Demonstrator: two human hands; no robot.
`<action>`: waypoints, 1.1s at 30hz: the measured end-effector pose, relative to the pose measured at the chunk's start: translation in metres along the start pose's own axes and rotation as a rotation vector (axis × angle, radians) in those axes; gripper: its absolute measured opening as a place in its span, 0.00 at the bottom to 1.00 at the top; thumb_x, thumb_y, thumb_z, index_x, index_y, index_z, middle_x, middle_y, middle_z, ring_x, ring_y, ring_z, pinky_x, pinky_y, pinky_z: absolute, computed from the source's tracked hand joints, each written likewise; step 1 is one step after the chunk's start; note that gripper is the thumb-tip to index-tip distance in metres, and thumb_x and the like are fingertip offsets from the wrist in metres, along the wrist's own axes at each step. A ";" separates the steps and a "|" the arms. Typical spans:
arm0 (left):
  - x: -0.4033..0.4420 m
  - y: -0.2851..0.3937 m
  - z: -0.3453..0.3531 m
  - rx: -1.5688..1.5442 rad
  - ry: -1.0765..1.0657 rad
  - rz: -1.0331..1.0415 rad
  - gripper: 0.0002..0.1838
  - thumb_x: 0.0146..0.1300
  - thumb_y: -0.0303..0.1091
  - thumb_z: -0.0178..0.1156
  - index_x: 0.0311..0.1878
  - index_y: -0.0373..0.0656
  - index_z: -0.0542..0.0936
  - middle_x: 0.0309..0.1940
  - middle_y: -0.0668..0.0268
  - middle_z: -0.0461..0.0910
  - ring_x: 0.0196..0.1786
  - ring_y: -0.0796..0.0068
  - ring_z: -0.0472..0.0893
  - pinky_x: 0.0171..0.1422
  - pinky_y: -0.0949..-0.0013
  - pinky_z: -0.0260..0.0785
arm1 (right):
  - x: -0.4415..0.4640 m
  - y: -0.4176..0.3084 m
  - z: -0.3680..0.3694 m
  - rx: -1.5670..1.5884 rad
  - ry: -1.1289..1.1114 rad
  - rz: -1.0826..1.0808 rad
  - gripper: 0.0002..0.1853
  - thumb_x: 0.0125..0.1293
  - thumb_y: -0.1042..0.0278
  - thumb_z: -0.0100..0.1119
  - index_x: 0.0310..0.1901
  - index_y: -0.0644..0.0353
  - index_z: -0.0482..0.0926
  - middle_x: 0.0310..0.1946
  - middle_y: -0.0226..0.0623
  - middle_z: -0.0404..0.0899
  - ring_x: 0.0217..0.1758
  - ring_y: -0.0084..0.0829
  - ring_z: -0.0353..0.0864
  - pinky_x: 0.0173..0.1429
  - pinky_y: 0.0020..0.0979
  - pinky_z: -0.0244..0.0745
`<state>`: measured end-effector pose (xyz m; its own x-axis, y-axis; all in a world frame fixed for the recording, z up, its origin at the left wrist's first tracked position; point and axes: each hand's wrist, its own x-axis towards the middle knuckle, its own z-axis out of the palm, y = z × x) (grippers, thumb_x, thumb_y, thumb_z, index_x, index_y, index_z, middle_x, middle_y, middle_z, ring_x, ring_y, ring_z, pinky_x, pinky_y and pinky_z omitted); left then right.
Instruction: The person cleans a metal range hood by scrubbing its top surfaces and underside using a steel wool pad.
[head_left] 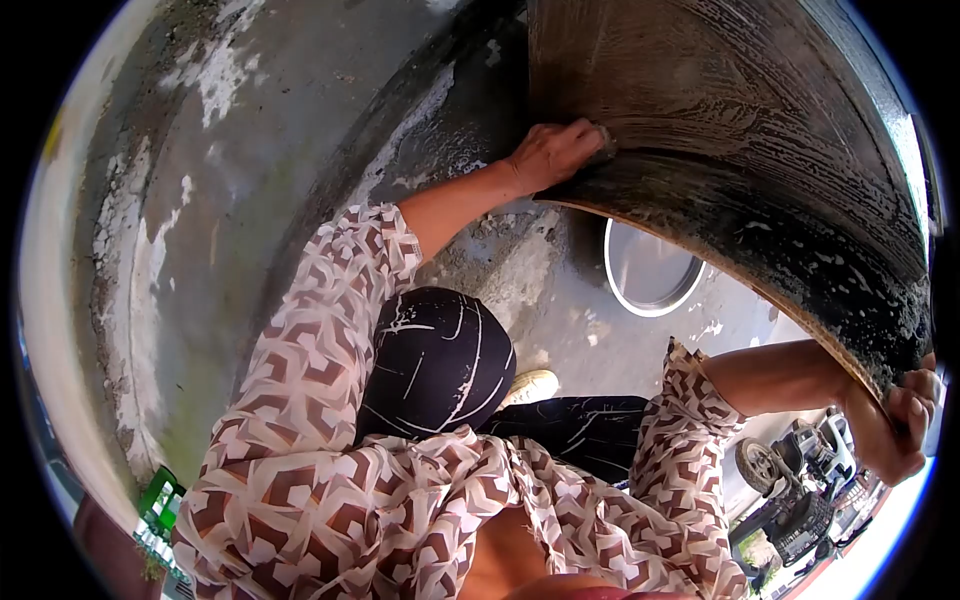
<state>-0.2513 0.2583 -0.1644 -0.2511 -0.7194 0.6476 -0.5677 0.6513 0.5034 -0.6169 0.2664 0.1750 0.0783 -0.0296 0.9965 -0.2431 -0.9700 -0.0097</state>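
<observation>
A large dark brown board [720,90], wet and streaked, fills the upper right and looks curved in this lens. My left hand [560,155] is closed and pressed against its face near the lower left corner. Something small and greyish shows at those fingertips, too hidden to name. At the far right, my right hand [895,425] wraps its fingers around the board's edge. Below the board, between my two arms, a round shallow metal pan [652,270] with a pale rim is partly covered by the board's edge.
Grey concrete [270,170] with white patches and loose grit spreads on the left. My bent knee [440,360] in dark trousers and a pale shoe [530,388] are in the middle. A motorcycle [800,480] stands at the lower right. Something green [160,505] shows at the lower left.
</observation>
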 end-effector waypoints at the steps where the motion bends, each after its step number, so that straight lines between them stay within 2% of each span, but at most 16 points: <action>1: -0.008 -0.011 0.004 -0.015 -0.066 -0.056 0.11 0.56 0.22 0.60 0.43 0.42 0.74 0.32 0.57 0.73 0.31 0.52 0.80 0.30 0.56 0.72 | -0.003 -0.003 0.015 -0.061 0.047 0.004 0.25 0.57 0.53 0.38 0.10 0.59 0.74 0.04 0.32 0.56 0.15 0.35 0.68 0.30 0.48 0.70; 2: -0.007 -0.014 0.003 0.017 -0.128 -0.092 0.12 0.57 0.23 0.60 0.45 0.43 0.73 0.32 0.57 0.74 0.32 0.51 0.80 0.31 0.56 0.73 | -0.001 -0.015 0.038 -0.190 0.003 0.002 0.25 0.58 0.53 0.37 0.10 0.58 0.74 0.04 0.32 0.56 0.15 0.35 0.68 0.30 0.48 0.70; 4: -0.009 -0.010 -0.004 0.079 -0.269 -0.178 0.15 0.60 0.25 0.58 0.50 0.43 0.72 0.32 0.56 0.75 0.35 0.49 0.81 0.34 0.54 0.74 | -0.003 -0.013 0.046 -0.241 0.014 0.044 0.25 0.58 0.53 0.37 0.11 0.59 0.74 0.05 0.32 0.56 0.16 0.35 0.68 0.32 0.48 0.71; 7: 0.015 0.013 -0.021 -0.076 -0.010 -0.244 0.15 0.59 0.24 0.60 0.49 0.41 0.72 0.35 0.54 0.77 0.38 0.47 0.80 0.37 0.54 0.73 | -0.011 0.015 0.026 -0.039 0.160 0.101 0.25 0.59 0.53 0.36 0.14 0.61 0.74 0.07 0.32 0.56 0.17 0.35 0.68 0.37 0.48 0.73; 9: 0.059 0.042 -0.057 -0.085 0.218 -0.200 0.15 0.57 0.23 0.63 0.47 0.40 0.73 0.38 0.53 0.78 0.38 0.46 0.80 0.37 0.55 0.72 | -0.016 0.016 0.029 0.028 0.220 0.124 0.25 0.59 0.54 0.35 0.16 0.62 0.75 0.08 0.32 0.55 0.19 0.35 0.68 0.39 0.46 0.74; 11: 0.110 0.055 -0.100 -0.023 0.543 0.001 0.15 0.54 0.22 0.65 0.44 0.40 0.75 0.36 0.55 0.77 0.37 0.47 0.79 0.37 0.57 0.71 | -0.019 0.002 0.055 -0.008 0.259 0.137 0.25 0.59 0.55 0.35 0.16 0.62 0.74 0.08 0.33 0.56 0.20 0.35 0.68 0.40 0.46 0.74; 13: 0.149 0.057 -0.137 -0.022 0.762 0.127 0.14 0.55 0.23 0.65 0.44 0.39 0.75 0.36 0.58 0.78 0.37 0.52 0.78 0.40 0.59 0.70 | -0.017 -0.002 0.062 -0.064 0.230 0.098 0.24 0.59 0.55 0.35 0.16 0.62 0.74 0.09 0.34 0.56 0.20 0.35 0.68 0.40 0.47 0.74; 14: 0.159 0.052 -0.140 0.034 0.780 0.035 0.15 0.50 0.19 0.61 0.44 0.38 0.75 0.43 0.53 0.75 0.45 0.49 0.76 0.49 0.58 0.70 | -0.018 -0.004 0.060 -0.102 0.202 0.066 0.24 0.59 0.55 0.35 0.16 0.62 0.74 0.09 0.34 0.56 0.20 0.36 0.68 0.40 0.47 0.74; 17: 0.145 0.025 -0.115 0.360 0.676 0.336 0.18 0.47 0.21 0.66 0.44 0.42 0.77 0.38 0.61 0.78 0.39 0.57 0.78 0.41 0.58 0.66 | -0.020 -0.001 0.031 -0.012 0.244 0.139 0.24 0.58 0.54 0.37 0.14 0.61 0.73 0.08 0.35 0.56 0.19 0.37 0.68 0.37 0.49 0.72; 18: 0.127 0.013 -0.099 0.427 0.611 0.354 0.21 0.42 0.22 0.66 0.43 0.45 0.78 0.40 0.63 0.78 0.40 0.60 0.77 0.42 0.59 0.63 | -0.019 0.003 0.015 0.010 0.272 0.157 0.24 0.58 0.54 0.37 0.13 0.61 0.72 0.07 0.35 0.56 0.18 0.37 0.68 0.37 0.50 0.72; 21: 0.071 -0.020 -0.059 0.454 0.490 0.233 0.16 0.49 0.28 0.66 0.43 0.53 0.79 0.38 0.67 0.76 0.38 0.65 0.76 0.39 0.61 0.62 | -0.015 -0.004 0.029 -0.077 0.319 0.166 0.25 0.56 0.53 0.38 0.08 0.59 0.69 0.05 0.34 0.54 0.16 0.38 0.67 0.35 0.50 0.70; 24: 0.029 -0.032 -0.037 0.445 0.334 0.110 0.14 0.51 0.30 0.65 0.43 0.54 0.79 0.39 0.68 0.76 0.39 0.66 0.77 0.39 0.62 0.63 | -0.009 0.004 0.016 -0.056 0.193 0.115 0.24 0.58 0.54 0.38 0.11 0.60 0.70 0.06 0.32 0.54 0.17 0.36 0.66 0.34 0.47 0.69; 27: -0.012 -0.052 -0.032 0.342 0.044 0.061 0.15 0.51 0.27 0.65 0.43 0.50 0.78 0.40 0.66 0.76 0.40 0.63 0.77 0.40 0.59 0.65 | -0.011 0.000 0.042 -0.070 0.092 0.039 0.22 0.64 0.56 0.39 0.20 0.62 0.72 0.10 0.33 0.55 0.20 0.33 0.64 0.34 0.46 0.69; 30: -0.029 -0.050 -0.032 0.104 -0.030 -0.201 0.14 0.51 0.23 0.65 0.43 0.44 0.77 0.40 0.62 0.76 0.40 0.57 0.77 0.42 0.58 0.68 | -0.010 -0.003 0.071 -0.178 0.026 -0.099 0.20 0.64 0.56 0.42 0.23 0.64 0.72 0.11 0.33 0.55 0.20 0.32 0.63 0.29 0.41 0.63; 33: 0.044 0.006 -0.071 -0.085 0.351 -0.226 0.13 0.52 0.21 0.64 0.41 0.39 0.76 0.37 0.58 0.75 0.38 0.53 0.77 0.41 0.58 0.70 | -0.009 -0.006 0.080 -0.091 0.057 -0.068 0.13 0.57 0.66 0.48 0.20 0.66 0.70 0.11 0.34 0.55 0.17 0.30 0.61 0.26 0.37 0.60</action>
<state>-0.2097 0.2478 -0.0927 0.1625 -0.7304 0.6634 -0.5078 0.5146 0.6909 -0.5389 0.2536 0.1598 0.0436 0.0518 0.9977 -0.3262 -0.9432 0.0633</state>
